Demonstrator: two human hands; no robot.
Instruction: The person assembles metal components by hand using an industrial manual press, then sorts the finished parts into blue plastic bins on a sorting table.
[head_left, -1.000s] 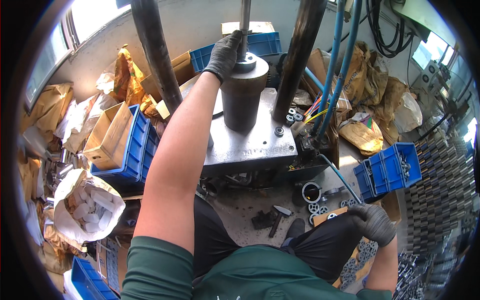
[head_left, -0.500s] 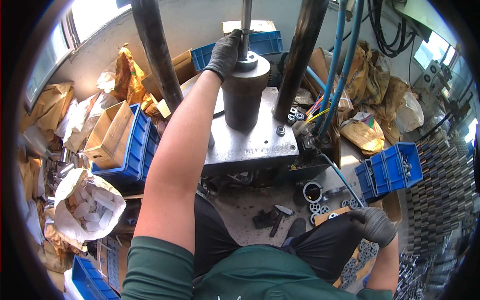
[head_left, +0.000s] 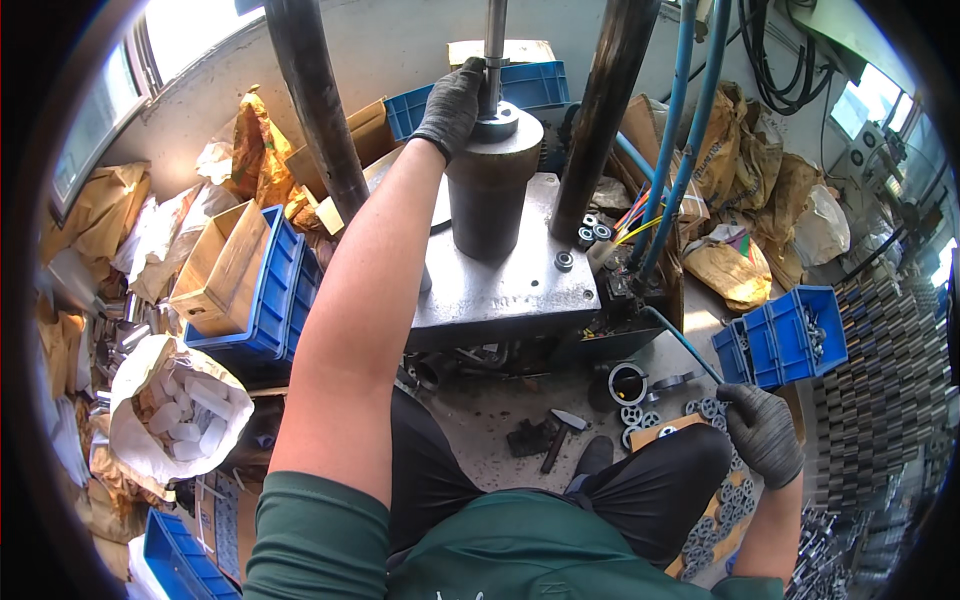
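Note:
My left hand (head_left: 450, 112), in a dark grey work glove, reaches up to the press and closes around an upright steel rod (head_left: 488, 92). The rod's lower end meets a metal ring (head_left: 497, 124) on top of a thick steel cylinder (head_left: 486, 205). That cylinder stands on the press's steel bed (head_left: 480, 290). Low on the right, beside my knee, my gloved right hand (head_left: 763, 436) is wrapped around the end of a thin blue lever (head_left: 684, 345). The lever runs up to the side of the press; its grip end is hidden in my palm.
Dark press columns (head_left: 318, 105) rise beside the cylinder. Small bearings (head_left: 564, 261) lie on the bed. A hammer (head_left: 563, 438) and metal wheels (head_left: 722, 505) are on the floor. Blue bins (head_left: 782, 338) stand right, a sack of white pieces (head_left: 180, 410) left.
My right hand and the lever's end have moved slightly up in the picture, the hand also a little right. The left hand keeps its grip on the rod.

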